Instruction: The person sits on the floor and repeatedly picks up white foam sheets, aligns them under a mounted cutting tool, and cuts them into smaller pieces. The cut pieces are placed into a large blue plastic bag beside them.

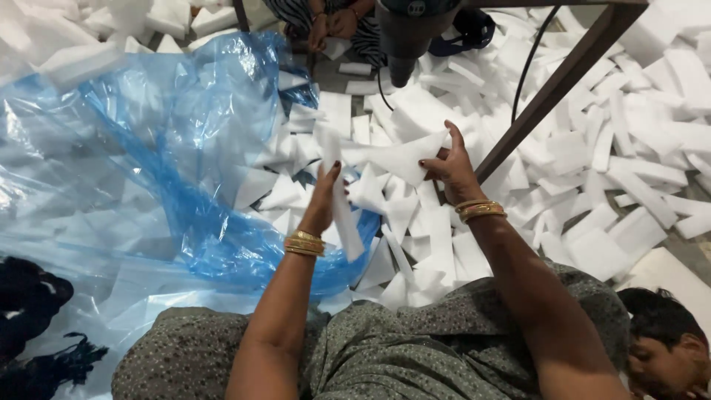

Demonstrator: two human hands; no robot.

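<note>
My left hand (pixel 323 198) grips a long white foam strip (pixel 342 211) that hangs down past my wrist. My right hand (pixel 449 169) holds a flat white foam piece (pixel 396 157) by its right end, thumb up. Both pieces are lifted just above a heap of white foam offcuts (pixel 415 244) lying in front of me. Gold bangles sit on both wrists. The two hands are a short way apart over the heap, near the mouth of a big blue plastic bag (pixel 170 141).
The blue bag spreads across the left and holds foam scraps. A slanted dark metal bar (pixel 563 81) and a black cable rise at the right. A dark machine part (pixel 407 37) hangs at top centre. Another person's hands (pixel 333 22) are at the top; a person's head (pixel 663 333) is lower right.
</note>
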